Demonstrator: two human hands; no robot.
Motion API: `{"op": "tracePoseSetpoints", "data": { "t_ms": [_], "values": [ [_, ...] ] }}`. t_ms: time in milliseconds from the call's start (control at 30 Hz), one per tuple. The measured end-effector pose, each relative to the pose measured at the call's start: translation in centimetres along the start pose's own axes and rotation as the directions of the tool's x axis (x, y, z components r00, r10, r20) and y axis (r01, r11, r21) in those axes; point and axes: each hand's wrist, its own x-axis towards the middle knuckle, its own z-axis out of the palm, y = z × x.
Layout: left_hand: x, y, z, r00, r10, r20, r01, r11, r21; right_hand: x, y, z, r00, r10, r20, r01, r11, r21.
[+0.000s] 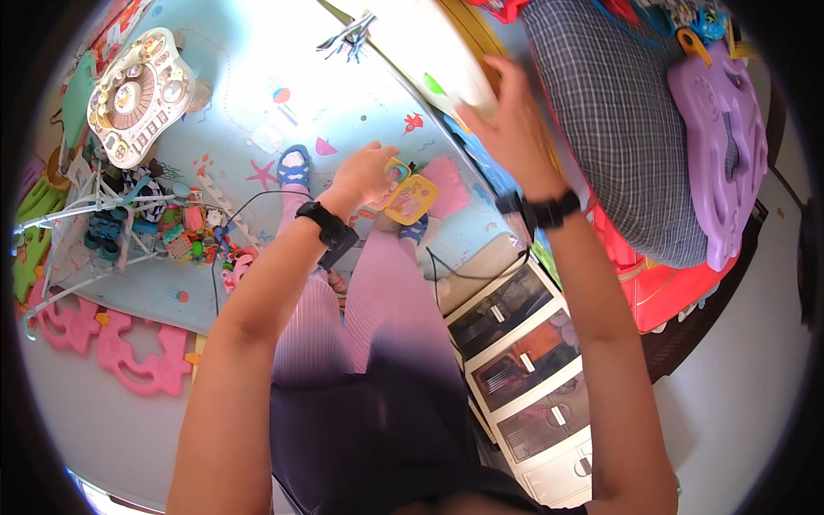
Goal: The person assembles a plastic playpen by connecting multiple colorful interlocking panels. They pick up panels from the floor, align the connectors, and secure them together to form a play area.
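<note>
My left hand (pixel 365 176) is closed on the edge of a small yellow case (pixel 411 199) that appears to be hinged open, with a coloured picture on one half. Beside the case lies a pink sheet-like piece (pixel 449 186). My right hand (pixel 513 129) holds nothing; its thumb and fingers are spread apart. It hovers at the end of a white panel or box (pixel 433 56) with a green leaf mark, and I cannot tell whether it touches it. Black bands with boxes and cables sit on both wrists.
A white drawer unit (pixel 524 356) stands at my right leg. Beyond it are a checked cushion (pixel 601 129), a red case (pixel 657 296) and a purple plastic panel (pixel 717 154). Left are a round toy table (pixel 129 99), a metal-framed stand (pixel 94 206), scattered small toys (pixel 193 227) and pink panels (pixel 142 356).
</note>
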Motion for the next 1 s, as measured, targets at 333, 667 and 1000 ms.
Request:
{"op": "tracePoseSetpoints", "data": {
  "t_ms": [333,667,1000],
  "values": [
    [-2.6,3.7,13.8,0.991,0.063,-0.117,-0.055,0.996,0.069,-26.2,11.6,-7.3,0.979,0.195,0.059,-0.164,0.928,-0.334],
    [11.0,5.8,20.5,0.946,0.210,-0.248,-0.076,0.886,0.457,-27.6,17.7,-5.3,0.975,0.135,-0.175,-0.144,0.989,-0.041],
    [4.5,-6.5,24.4,0.966,-0.223,-0.127,0.245,0.950,0.196,-30.3,16.7,-4.8,0.961,0.241,-0.138,-0.241,0.970,0.016]
  ]
}}
